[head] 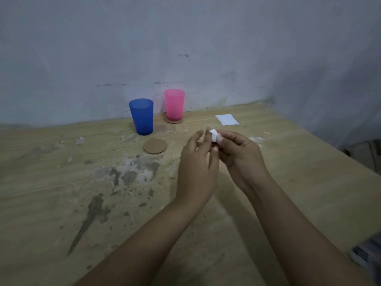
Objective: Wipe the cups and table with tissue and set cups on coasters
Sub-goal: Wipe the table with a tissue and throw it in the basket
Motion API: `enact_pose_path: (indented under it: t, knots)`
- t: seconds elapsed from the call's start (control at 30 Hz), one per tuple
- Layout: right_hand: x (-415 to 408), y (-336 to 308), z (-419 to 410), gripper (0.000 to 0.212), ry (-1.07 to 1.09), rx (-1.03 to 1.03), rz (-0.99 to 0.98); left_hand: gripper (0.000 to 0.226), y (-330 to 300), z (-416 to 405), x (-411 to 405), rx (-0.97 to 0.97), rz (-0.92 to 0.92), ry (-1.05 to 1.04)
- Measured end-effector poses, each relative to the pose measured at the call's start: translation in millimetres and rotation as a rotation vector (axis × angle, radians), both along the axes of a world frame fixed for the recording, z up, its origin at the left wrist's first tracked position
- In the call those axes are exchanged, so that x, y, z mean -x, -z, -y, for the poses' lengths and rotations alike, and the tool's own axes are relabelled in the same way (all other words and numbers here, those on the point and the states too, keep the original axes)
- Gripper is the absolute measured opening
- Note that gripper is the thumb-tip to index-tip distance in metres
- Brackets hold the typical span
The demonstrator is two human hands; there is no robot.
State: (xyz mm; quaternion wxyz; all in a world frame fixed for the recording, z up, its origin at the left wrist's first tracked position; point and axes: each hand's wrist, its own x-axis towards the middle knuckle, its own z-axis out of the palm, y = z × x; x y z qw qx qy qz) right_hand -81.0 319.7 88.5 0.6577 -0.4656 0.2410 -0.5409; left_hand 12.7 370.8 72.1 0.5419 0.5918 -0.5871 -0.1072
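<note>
A blue cup (141, 116) stands upright on the bare wooden table (61, 182), just behind a round cardboard coaster (155, 146) that has nothing on it. A pink cup (174, 104) stands on a second coaster (173, 120) near the wall. My right hand (237, 153) pinches a small wad of white tissue (213, 135) between thumb and fingertips, held above the table. Close beside it on the left is my left hand (198, 162), fingers loosely spread and touching the tissue's edge or very near it.
A flat white tissue sheet (226, 119) lies at the back right of the table. The tabletop carries dark stains (132, 172) and scattered crumbs. A grey wall (185, 48) runs along the back, and the table's right edge (354, 159) drops off.
</note>
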Motion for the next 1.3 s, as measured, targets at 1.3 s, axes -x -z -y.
enact_pose_path:
  t: [1.3]
  knots:
    - [355,353,-137,0.011,0.565,-1.261,-0.355,0.024,286,-28,322,-1.046,0.438,0.743]
